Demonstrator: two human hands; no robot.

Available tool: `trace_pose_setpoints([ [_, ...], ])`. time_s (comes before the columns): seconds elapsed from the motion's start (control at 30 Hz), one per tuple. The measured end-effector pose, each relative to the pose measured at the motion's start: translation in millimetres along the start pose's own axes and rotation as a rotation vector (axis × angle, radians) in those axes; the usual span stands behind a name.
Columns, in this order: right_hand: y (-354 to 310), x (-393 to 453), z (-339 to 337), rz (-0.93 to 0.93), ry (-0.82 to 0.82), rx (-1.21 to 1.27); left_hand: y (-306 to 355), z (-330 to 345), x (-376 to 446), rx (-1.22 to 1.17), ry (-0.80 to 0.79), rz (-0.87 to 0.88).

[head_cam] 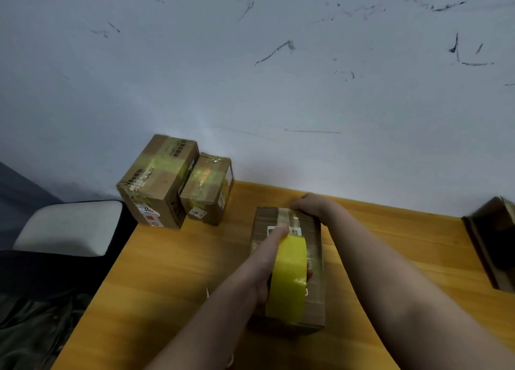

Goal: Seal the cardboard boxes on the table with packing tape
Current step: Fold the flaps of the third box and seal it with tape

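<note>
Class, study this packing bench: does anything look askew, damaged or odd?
The two taped boxes, the larger and the smaller, sit at the table's far left corner, and the larger seems to overhang the edge. The wall is scuffed with dark marks.

Tape roll (288,275) on centre box (313,291); two boxes (156,180) far left on table (167,272).

Left arm: bare left forearm (217,308), no sleeve showing
Right arm: bare right forearm (390,280), no sleeve showing
Left hand (267,261): ungloved
Right hand (306,202): ungloved
Wrists: nothing worn
</note>
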State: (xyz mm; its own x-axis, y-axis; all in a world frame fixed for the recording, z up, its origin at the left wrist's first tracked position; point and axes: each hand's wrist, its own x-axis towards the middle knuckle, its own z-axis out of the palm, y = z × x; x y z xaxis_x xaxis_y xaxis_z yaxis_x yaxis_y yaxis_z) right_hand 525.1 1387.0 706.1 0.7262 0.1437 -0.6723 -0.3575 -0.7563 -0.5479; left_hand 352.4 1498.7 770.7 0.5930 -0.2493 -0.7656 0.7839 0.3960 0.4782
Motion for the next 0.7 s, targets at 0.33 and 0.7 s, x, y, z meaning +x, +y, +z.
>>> trace_pose_setpoints([
  [0.33,17,-3,21,-0.479,0.401,0.068,4,0,1,0.006,-0.026,0.011],
  [0.7,27,-10,23,-0.608,0.325,-0.679,-4,1,-8,0.106,-0.053,0.108],
])
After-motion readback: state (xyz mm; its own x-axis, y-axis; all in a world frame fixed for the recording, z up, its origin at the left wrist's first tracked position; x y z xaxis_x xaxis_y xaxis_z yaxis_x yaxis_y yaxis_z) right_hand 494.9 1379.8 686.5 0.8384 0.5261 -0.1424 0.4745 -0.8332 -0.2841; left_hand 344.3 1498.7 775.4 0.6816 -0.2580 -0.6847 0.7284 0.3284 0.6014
